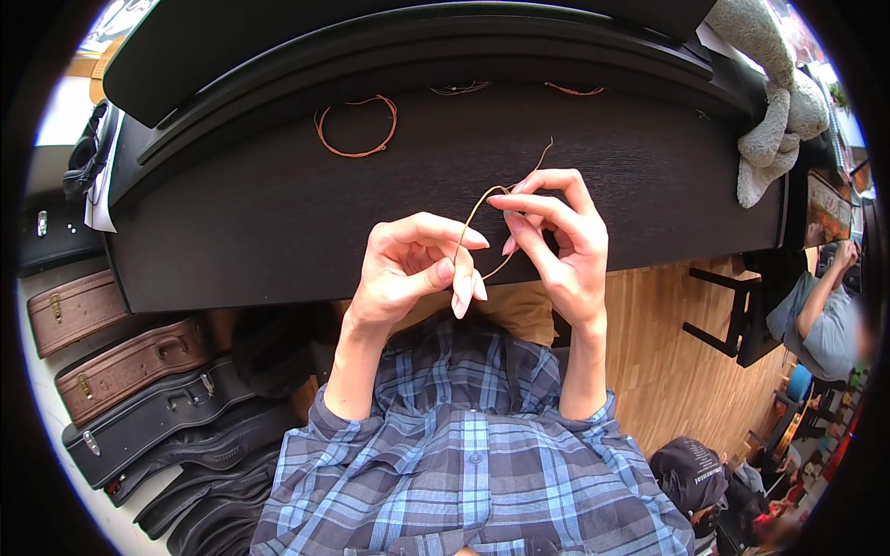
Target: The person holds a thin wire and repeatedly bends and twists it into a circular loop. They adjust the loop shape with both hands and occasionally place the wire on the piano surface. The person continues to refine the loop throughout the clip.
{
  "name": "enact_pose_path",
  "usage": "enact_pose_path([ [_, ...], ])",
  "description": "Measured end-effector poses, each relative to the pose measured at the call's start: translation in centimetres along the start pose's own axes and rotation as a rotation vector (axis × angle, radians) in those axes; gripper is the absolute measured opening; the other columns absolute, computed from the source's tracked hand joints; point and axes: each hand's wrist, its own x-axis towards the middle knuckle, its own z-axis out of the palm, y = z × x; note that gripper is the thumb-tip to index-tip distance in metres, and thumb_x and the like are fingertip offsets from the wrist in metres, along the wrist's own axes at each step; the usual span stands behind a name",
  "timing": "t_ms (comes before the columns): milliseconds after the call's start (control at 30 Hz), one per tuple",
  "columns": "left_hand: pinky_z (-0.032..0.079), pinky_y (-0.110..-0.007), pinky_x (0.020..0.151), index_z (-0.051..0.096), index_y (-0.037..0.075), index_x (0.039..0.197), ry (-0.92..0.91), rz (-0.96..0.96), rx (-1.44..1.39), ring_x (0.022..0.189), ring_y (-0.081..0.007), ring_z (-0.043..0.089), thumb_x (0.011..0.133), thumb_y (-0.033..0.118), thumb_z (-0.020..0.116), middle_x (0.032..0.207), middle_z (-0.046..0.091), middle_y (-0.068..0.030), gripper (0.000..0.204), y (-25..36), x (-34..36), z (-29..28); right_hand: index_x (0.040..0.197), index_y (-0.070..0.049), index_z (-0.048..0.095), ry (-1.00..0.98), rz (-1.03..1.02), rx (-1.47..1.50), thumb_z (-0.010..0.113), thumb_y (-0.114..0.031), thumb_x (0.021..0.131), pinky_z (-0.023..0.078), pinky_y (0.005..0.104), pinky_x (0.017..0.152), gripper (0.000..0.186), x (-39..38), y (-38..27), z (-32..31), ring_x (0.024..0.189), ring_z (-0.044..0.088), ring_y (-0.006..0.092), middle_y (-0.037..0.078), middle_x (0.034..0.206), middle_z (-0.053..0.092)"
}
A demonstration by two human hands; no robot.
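Above the black tabletop (250, 222), my two hands hold a thin bronze-coloured guitar string (471, 209) bent into a loop. My right hand (570, 246) pinches it between thumb and fingertips, and one loose end sticks up past the index finger. On the other side of the loop, my left hand (394, 269) has its curled fingers and thumb around the string. Part of the loop is hidden behind the fingers. A coiled copper-coloured string (394, 120) lies farther back, apart from both hands.
At the back edge lie a silvery string (461, 90) and another copper-coloured string (575, 91). A grey plush toy (774, 130) hangs at the right end. Brown and black instrument cases (139, 366) stand at left. Another person (816, 320) is off to the right.
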Motion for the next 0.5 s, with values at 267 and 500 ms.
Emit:
enact_pose_path([
  [267, 0.059, -0.039, 0.068, 0.061, -0.008, 0.112, -0.013, 0.006, -0.018, 0.06, -0.0201, 0.066, 0.095, 0.005, 0.062, 0.071, 0.065, -0.0126, 0.022, 0.0, -0.05, -0.06, 0.1, -0.004, 0.075, -0.007, -0.016, -0.023, 0.062, 0.011, 0.084, 0.049, 0.0192, 0.057, 0.025, -0.02, 0.19, -0.17, 0.067, 0.062, 0.0072, 0.006, 0.103, 0.058],
  [500, 0.059, -0.038, 0.067, 0.061, -0.008, 0.113, -0.008, -0.006, -0.016, 0.06, -0.0193, 0.066, 0.095, 0.006, 0.062, 0.07, 0.065, -0.0128, 0.023, 0.01, -0.07, -0.05, 0.097, -0.003, 0.072, -0.064, -0.097, -0.055, 0.058, 0.012, 0.085, 0.053, 0.0217, 0.058, 0.024, 0.28, 0.26, -0.04, 0.07, 0.064, 0.0105, 0.01, 0.104, 0.062],
])
